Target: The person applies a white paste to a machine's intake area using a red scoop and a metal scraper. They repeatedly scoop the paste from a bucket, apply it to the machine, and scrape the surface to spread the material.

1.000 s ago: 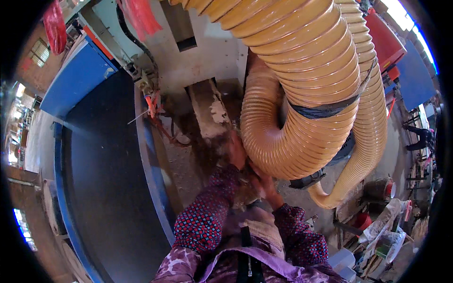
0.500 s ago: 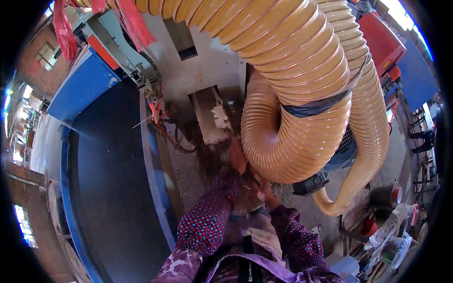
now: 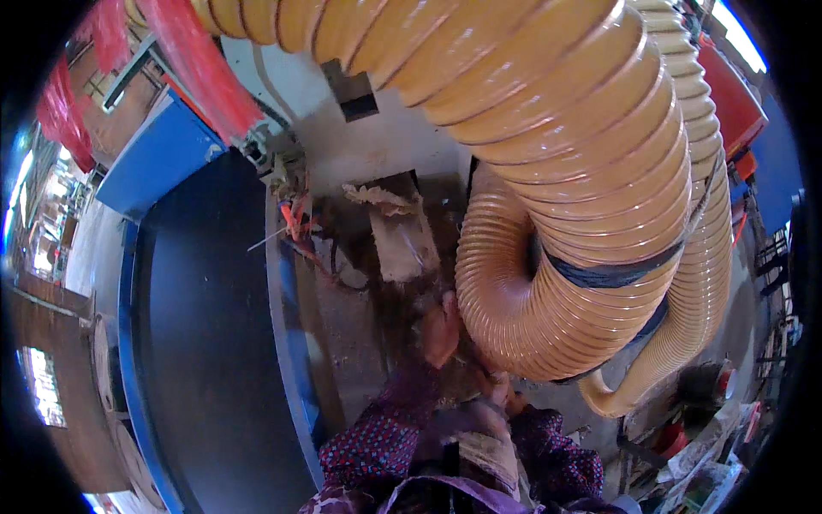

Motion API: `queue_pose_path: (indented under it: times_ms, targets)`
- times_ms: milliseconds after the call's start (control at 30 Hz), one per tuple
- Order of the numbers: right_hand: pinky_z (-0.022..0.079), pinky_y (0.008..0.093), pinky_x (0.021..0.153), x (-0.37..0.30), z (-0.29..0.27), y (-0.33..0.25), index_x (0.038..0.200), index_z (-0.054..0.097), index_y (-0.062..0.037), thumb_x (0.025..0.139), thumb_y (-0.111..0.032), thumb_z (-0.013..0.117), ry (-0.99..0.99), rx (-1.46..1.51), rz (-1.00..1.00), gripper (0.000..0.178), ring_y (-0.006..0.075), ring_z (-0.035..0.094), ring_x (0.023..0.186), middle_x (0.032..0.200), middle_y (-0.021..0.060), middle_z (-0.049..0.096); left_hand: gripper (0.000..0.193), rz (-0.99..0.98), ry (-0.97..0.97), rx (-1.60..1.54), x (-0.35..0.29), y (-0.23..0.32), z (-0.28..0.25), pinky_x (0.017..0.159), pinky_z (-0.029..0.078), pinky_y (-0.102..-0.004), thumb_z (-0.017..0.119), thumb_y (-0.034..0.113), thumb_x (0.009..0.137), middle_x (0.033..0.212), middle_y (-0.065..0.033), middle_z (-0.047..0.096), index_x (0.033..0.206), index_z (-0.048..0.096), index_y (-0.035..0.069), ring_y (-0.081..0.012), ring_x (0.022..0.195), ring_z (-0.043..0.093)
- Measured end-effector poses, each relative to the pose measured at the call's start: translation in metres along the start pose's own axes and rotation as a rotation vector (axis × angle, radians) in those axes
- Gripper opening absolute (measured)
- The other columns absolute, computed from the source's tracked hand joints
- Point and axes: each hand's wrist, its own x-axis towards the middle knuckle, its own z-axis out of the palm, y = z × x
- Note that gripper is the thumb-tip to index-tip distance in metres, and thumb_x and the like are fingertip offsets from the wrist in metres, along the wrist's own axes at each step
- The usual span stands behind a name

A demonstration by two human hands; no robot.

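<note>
Though near each other, hands [image 3: 496,387] uneven, left [image 3: 442,332] farther forward

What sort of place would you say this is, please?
It looks like a workshop or small factory, judging by the thick yellow ribbed hose, the wide black surface with blue edges, perhaps a conveyor belt, and the dusty floor.

In the middle, the dusty grey floor [image 3: 347,392] has small pale bits [image 3: 344,364] scattered on it. At near right, what carries the crumpled plastic sheets [image 3: 704,443] is not clear.
</note>
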Motion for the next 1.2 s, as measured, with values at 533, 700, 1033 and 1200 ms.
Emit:
queue_pose_path:
  times_ms: [533, 700, 1033, 1200]
  targets:
    - [0.031, 0.0209, 0.046, -0.014, 0.029, -0.058, 0.103, 0.046, -0.0088, 0.087, -0.011, 0.047, 0.138, 0.945, 0.404, 0.016, 0.0053, 0.039, 0.056, 0.068, -0.0027, 0.043, 0.014, 0.948, 0.19, 0.905, 0.247, 0.008, -0.092, 0.066, 0.049, -0.0412, 0.06, 0.02, 0.074, 0.09, -0.0093, 0.064, 0.084, 0.068, 0.014, -0.0265, 0.086, 0.062]
    - [0.032, 0.0219, 0.046, -0.017, 0.034, -0.049, 0.129, 0.042, -0.0082, 0.085, -0.004, 0.047, 0.16, 0.839, 0.423, 0.045, 0.0065, 0.037, 0.054, 0.07, -0.0002, 0.043, 0.009, 1.026, 0.195, 1.026, 0.247, 0.013, -0.094, 0.062, 0.049, -0.0362, 0.061, 0.019, 0.071, 0.073, -0.0058, 0.066, 0.074, 0.07, 0.016, -0.0234, 0.075, 0.065]
    - [0.032, 0.021, 0.045, -0.006, -0.002, -0.076, 0.129, 0.041, -0.0041, 0.085, -0.003, 0.042, 0.109, 0.827, 0.426, 0.044, 0.0044, 0.037, 0.053, 0.067, -0.0024, 0.042, 0.012, 0.971, 0.046, 1.289, 0.218, 0.035, -0.08, 0.053, 0.043, -0.0398, 0.057, 0.017, 0.069, 0.065, -0.0058, 0.064, 0.069, 0.069, 0.015, -0.0245, 0.063, 0.063]
    - [0.032, 0.0209, 0.045, -0.017, 0.002, -0.077, 0.119, 0.046, -0.002, 0.087, -0.006, 0.041, 0.093, 0.831, 0.436, 0.033, 0.0042, 0.037, 0.053, 0.066, -0.0032, 0.042, 0.014, 1.011, 0.11, 1.274, 0.178, 0.046, -0.169, 0.058, 0.046, -0.0419, 0.055, 0.016, 0.073, 0.068, -0.0084, 0.063, 0.074, 0.067, 0.011, -0.0284, 0.067, 0.062]
